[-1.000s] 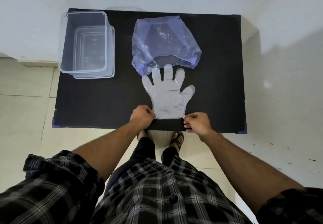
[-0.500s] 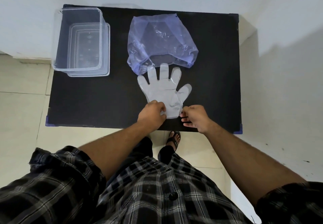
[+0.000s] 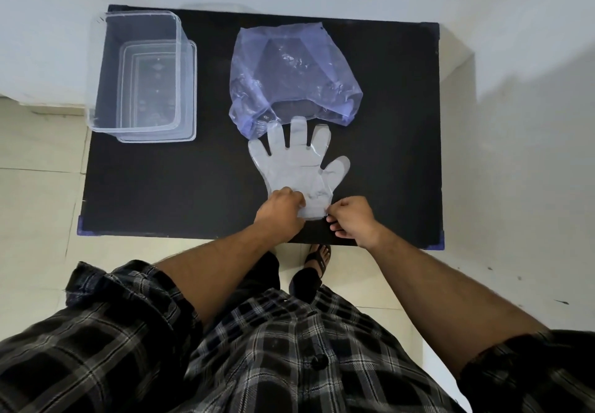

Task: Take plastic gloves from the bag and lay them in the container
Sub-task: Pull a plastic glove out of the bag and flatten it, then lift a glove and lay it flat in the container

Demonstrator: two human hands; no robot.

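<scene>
Thin clear plastic is what both hands are working: the left hand (image 3: 283,211) rests curled on the cuff of the flat, translucent hand-shaped glove (image 3: 297,168), while the right hand (image 3: 352,219) has fingertips closed at the cuff's other corner, seemingly pinching its edge, though I cannot tell how firm that grip is. The glove lies spread on the black counter (image 3: 161,193), its fingertips touching the mouth of the crumpled violet plastic bag (image 3: 289,71). Whether more gloves remain inside the bag is unclear. At the far left, the clear rectangular plastic container (image 3: 141,74) looks empty, so nothing has been laid in yet; carrying this glove across is still to do.
</scene>
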